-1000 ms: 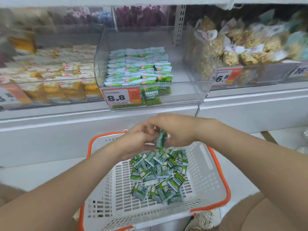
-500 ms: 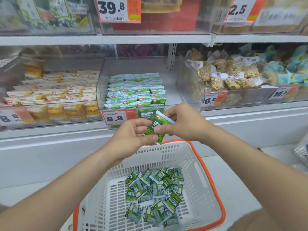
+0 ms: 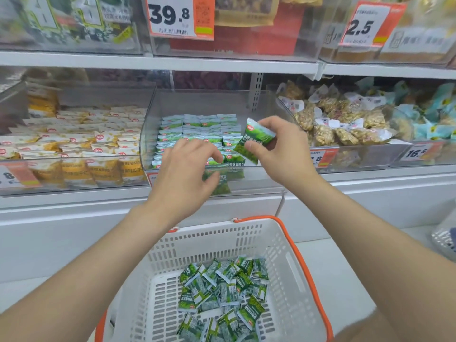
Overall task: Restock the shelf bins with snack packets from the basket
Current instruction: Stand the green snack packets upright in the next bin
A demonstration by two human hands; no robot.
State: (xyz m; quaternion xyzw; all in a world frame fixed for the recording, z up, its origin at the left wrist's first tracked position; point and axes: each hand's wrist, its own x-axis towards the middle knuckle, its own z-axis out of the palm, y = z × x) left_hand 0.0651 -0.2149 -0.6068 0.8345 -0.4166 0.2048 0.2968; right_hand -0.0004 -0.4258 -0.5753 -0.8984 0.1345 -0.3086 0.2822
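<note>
**Item 1.** One small green foil snack packet [image 3: 259, 137], pinched in my right hand [image 3: 283, 154]. My thumb lies on its printed face and my fingers [image 3: 271, 123] curl behind it. The long axis runs from 1 o'clock to 7 o'clock. The white-banded end with the red logo is uppermost. I hold it over the right side of the bin.

**Item 2.** One clear plastic shelf bin [image 3: 261, 176], at 12 o'clock from the basket. It holds stacked green packets [image 3: 199, 129] in three columns, overlapping like tiles. They are too many to count.

**Item 3.** My left hand [image 3: 182, 174] holds nothing that I can see. Its fingers are spread and loosely bent, the tips touching the front row of stacked green packets.

**Item 4.** One white slatted plastic basket with an orange rim [image 3: 222, 239], at 6 o'clock. It holds a loose heap of green packets [image 3: 222, 292], roughly two dozen, lying every way.

**Item 5.** One bin of yellow-and-white packets [image 3: 81, 144] at 9 o'clock of the clear bin. One bin of clear-wrapped nut clusters [image 3: 345, 124] at 3 o'clock.

**Item 6.** Two orange-and-white price tags on the shelf above, reading 39.8 [image 3: 170, 16] and 2.5 [image 3: 360, 27].
</note>
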